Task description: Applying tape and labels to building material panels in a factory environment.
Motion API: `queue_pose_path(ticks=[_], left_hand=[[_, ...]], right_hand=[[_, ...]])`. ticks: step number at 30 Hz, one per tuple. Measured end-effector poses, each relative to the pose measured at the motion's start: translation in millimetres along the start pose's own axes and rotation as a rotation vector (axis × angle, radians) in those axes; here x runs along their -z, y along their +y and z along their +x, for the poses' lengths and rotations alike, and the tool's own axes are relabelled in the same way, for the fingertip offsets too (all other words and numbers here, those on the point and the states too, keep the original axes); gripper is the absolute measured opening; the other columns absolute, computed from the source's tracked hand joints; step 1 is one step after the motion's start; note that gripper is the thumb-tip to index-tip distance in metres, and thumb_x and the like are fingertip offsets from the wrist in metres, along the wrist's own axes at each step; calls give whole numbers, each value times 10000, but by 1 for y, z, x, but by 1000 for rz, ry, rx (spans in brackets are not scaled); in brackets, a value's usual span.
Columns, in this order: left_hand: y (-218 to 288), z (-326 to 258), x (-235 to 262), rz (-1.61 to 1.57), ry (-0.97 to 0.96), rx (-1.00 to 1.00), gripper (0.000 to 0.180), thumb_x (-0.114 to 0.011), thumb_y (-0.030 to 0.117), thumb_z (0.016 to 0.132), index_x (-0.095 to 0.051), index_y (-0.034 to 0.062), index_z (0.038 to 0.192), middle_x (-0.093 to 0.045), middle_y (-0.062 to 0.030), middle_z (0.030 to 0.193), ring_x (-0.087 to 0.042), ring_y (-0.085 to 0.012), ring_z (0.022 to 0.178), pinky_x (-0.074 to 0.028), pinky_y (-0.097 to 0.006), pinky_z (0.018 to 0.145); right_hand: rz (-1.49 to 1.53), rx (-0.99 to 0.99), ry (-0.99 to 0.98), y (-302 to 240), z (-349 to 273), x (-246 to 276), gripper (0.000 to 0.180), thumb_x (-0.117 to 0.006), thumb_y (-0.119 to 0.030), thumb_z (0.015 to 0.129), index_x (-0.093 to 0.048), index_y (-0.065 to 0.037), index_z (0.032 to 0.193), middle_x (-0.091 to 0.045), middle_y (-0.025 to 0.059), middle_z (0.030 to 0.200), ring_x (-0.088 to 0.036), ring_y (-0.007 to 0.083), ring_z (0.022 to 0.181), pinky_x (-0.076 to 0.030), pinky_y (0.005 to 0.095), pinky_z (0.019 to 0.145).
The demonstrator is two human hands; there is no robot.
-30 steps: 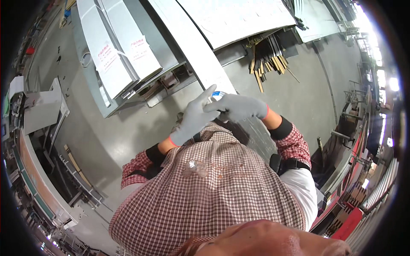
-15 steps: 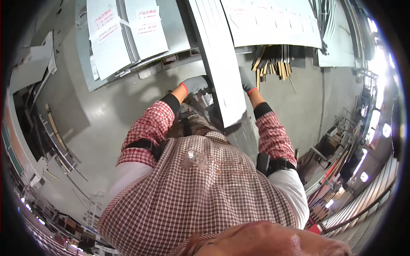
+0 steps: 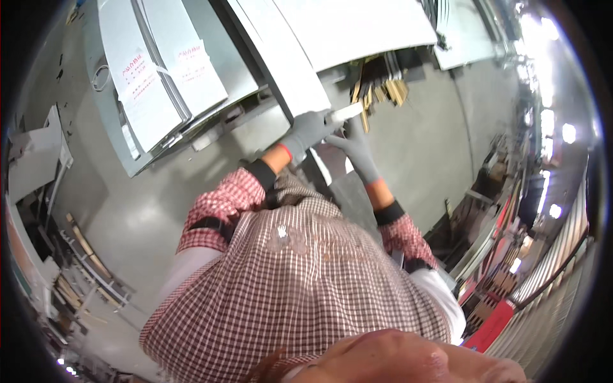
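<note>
A person seen from above, in a brown-and-white checked apron [image 3: 306,274] and red-and-white checked sleeves, works with two hands in grey gloves that meet ahead of the waist. The left hand [image 3: 311,131] is curled around the left end of a short white bar-shaped object [image 3: 345,113], which slants up to the right between the hands. The right hand [image 3: 359,148] comes up from below with thumb and fingers spread apart, close under the object; blur makes it hard to be sure, and I cannot tell whether this hand grips it.

Behind and below the hands, a long white flat panel [image 3: 282,57] runs away from the person. To its left, a pale grey-green table [image 3: 223,45] carries two long white packs [image 3: 124,57] with red print, dark strips lying between them. To the panel's right is a broad white sheet [image 3: 364,25]. Past its near edge, lower down, stick out the ends of a bundle of yellowish and black strips [image 3: 391,94], above a smooth grey floor [image 3: 428,140].
</note>
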State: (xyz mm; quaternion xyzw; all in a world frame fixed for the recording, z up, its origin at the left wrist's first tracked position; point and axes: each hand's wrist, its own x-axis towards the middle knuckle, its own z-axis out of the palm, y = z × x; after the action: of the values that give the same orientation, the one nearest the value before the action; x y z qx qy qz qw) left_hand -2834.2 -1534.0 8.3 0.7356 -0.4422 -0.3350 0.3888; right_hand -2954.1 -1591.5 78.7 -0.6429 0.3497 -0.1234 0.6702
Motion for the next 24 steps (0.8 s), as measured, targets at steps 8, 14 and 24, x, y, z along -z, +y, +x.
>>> queue_pose_path(ticks=[8,14,24], left_hand=[[-14,-14,-12,211,27,-85,575,-587,415,750,-466,88,1208,-653,-121,752,-638,-333,707,-493,-422,617],[24,7,6,363,-254,-98,398,-566,401,806,-611,90,1049,-622,-137,654,-627,-322,666,-481,-402,582],[-56,-104,-97,-371,-123,45,936,-657,231,767,-39,-124,1374,-257,-348,1379,-394,-403,1238,-390,-434,977]], right_hand=[[-1076,-7,-581,-52,69,32,319,-591,-251,837,-555,-64,1094,-640,148,867,-631,289,814,-491,373,688],[-2022,21,-802,108,150,124,170,-532,-247,822,-605,-125,915,-640,141,775,-604,359,724,-476,446,621],[-1229,-779,-1014,-6,65,77,375,-585,-51,712,-601,-42,1087,-650,176,916,-648,217,820,-492,296,635]])
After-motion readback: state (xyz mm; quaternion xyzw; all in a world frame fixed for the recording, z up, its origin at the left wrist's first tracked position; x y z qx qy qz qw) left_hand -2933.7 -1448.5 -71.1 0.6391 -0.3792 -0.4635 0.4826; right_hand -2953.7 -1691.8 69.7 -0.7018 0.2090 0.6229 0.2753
